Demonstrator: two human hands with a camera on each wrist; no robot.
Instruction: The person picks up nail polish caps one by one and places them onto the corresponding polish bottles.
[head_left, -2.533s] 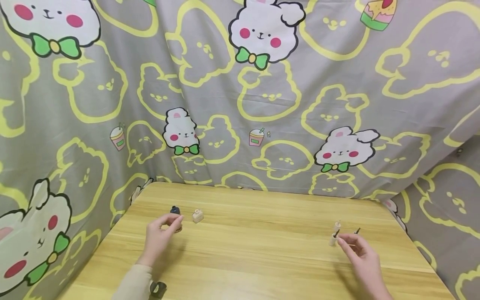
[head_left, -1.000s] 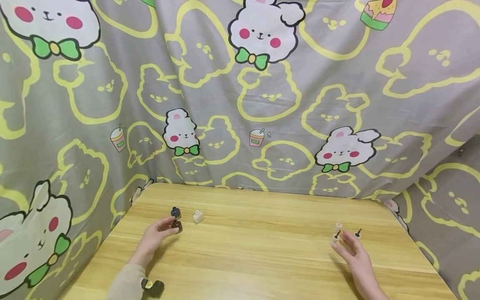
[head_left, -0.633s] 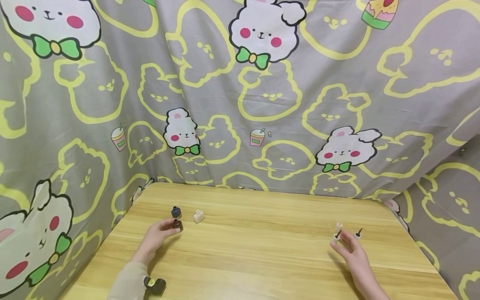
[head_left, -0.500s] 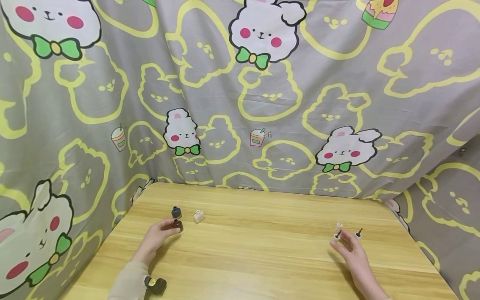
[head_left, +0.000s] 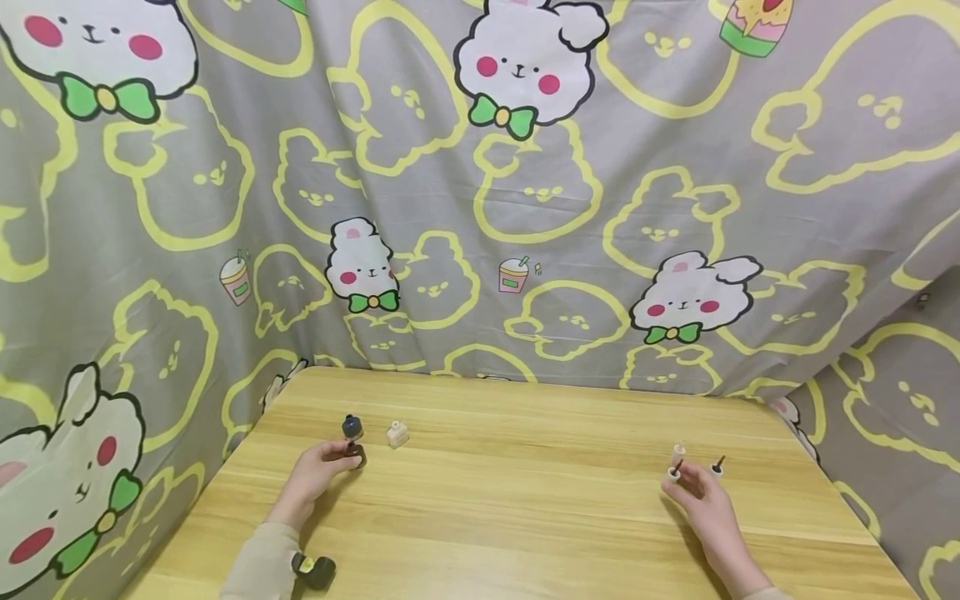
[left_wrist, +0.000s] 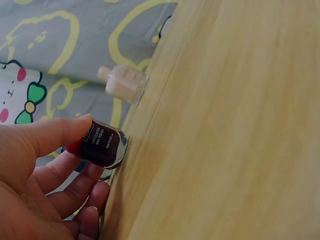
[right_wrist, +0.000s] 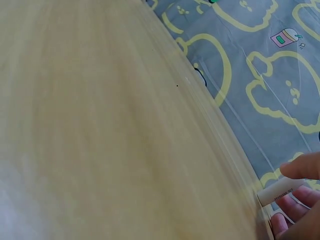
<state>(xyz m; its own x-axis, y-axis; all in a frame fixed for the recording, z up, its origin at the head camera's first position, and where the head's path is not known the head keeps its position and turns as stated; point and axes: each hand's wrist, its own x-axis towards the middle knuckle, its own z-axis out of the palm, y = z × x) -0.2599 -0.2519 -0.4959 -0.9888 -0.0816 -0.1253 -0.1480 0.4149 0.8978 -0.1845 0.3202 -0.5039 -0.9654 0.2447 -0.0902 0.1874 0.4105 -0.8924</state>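
Observation:
My left hand (head_left: pixel 309 477) pinches a dark nail polish bottle (left_wrist: pixel 104 145) between thumb and fingers; its base is at the tabletop. Just behind it stands an uncapped navy nail polish bottle (head_left: pixel 352 427), and to the right a cream nail polish bottle (head_left: pixel 397 433), also uncapped. Across the table, my right hand (head_left: pixel 711 508) holds a white nail polish cap (right_wrist: pixel 280 191) with thumb and fingers, its dark brush pointing up. A pale brush cap (head_left: pixel 678 451) stands behind that one. To the right is another white cap (head_left: pixel 717 468) with a dark brush upward.
The wooden table (head_left: pixel 517 500) stretches between my hands. A patterned grey curtain (head_left: pixel 450 192) hangs along its back and sides. A black object (head_left: pixel 315 572), seemingly the wrist camera, sits by my left sleeve (head_left: pixel 262 562).
Since the oldest frame, my left hand has lowered slightly toward me, uncovering the navy bottle. My right hand has shifted round the white cap, showing more of the cap on the right. Recently both hands barely move.

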